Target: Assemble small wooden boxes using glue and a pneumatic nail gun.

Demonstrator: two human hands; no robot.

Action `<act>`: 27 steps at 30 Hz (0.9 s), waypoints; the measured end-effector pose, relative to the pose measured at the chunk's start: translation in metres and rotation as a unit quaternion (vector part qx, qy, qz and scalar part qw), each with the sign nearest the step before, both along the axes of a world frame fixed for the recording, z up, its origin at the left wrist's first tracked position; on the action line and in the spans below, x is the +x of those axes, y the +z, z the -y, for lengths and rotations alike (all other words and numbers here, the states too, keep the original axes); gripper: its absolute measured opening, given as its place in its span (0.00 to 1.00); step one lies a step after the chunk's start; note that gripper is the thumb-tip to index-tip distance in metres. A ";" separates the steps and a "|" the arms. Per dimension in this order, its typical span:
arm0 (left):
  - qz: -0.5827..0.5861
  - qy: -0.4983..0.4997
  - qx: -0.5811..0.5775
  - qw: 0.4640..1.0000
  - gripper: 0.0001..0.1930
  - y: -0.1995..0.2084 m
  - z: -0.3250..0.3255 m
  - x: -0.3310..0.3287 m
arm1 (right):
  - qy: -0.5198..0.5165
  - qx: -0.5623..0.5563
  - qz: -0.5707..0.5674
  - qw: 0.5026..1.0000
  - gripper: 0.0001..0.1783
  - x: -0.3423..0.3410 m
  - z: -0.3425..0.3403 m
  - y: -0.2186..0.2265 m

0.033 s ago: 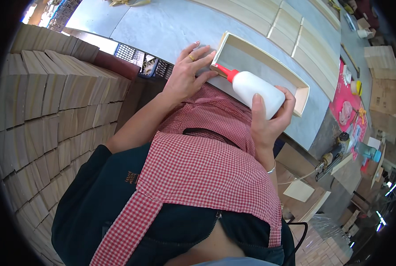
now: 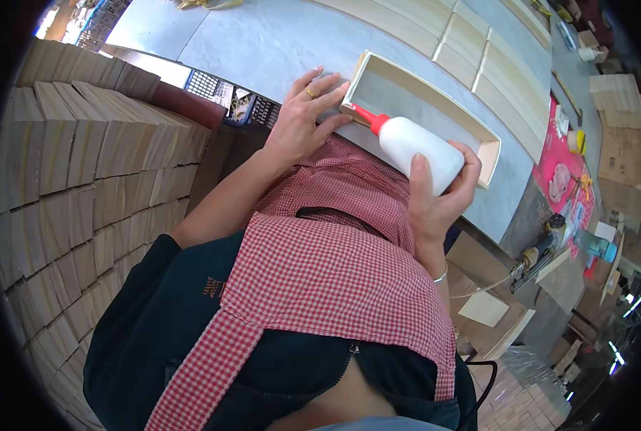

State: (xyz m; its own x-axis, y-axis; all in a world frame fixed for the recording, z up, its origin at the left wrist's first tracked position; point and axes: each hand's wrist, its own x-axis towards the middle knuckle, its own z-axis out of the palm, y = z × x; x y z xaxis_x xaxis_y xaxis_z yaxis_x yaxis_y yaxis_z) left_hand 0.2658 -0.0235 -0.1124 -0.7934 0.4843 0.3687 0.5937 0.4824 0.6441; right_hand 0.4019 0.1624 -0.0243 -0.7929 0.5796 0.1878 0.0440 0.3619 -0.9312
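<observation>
My right hand (image 2: 446, 187) is wrapped round a white squeeze bottle (image 2: 419, 152) with a red pointed nozzle. The bottle lies tilted over the near side of a long, shallow wooden frame (image 2: 431, 85), its nozzle tip at the frame's near-left corner. Against the frame's left end rests my left hand (image 2: 307, 115), fingers spread, with the index fingertip and thumb touching around that corner. Whether glue is coming out of the tip is too small to tell. The frame sits on a grey-blue tabletop (image 2: 256, 54).
Tall stacks of wooden boards (image 2: 83, 151) rise on my left. Flat pale wooden panels (image 2: 471, 54) lie beyond the frame. A hammer (image 2: 568, 97), yellow tape roll (image 2: 577, 142) and blue-capped bottle (image 2: 597, 246) are at the right. Plastic crates (image 2: 206, 85) stand under the table's left edge.
The squeeze bottle and my right hand have shifted very slightly to the right, with the nozzle tip still at the same corner. My left hand and the frame look unmoved.
</observation>
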 end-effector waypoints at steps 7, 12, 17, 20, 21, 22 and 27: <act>-0.010 -0.004 0.004 1.000 0.25 -0.003 0.001 -0.003 | -0.050 0.065 0.018 0.996 0.27 0.033 -0.025 0.010; -0.014 0.003 0.004 1.000 0.25 -0.003 0.001 -0.004 | -0.103 0.089 0.030 0.990 0.27 0.059 -0.046 0.014; -0.009 0.006 -0.003 1.000 0.26 -0.003 0.000 -0.002 | -0.166 0.111 0.038 0.979 0.26 0.086 -0.066 0.017; 0.006 0.012 -0.002 1.000 0.26 -0.002 0.001 0.000 | -0.197 0.116 0.052 0.972 0.26 0.099 -0.074 0.020; 0.007 0.005 -0.001 1.000 0.26 -0.002 0.001 0.000 | -0.204 0.117 0.053 0.971 0.26 0.103 -0.078 0.019; 0.009 0.005 -0.005 1.000 0.26 -0.001 0.002 0.000 | -0.217 0.130 0.051 0.966 0.26 0.108 -0.081 0.016; 0.016 0.004 -0.017 1.000 0.26 0.001 0.000 -0.003 | -0.259 0.171 0.046 0.950 0.24 0.126 -0.103 0.011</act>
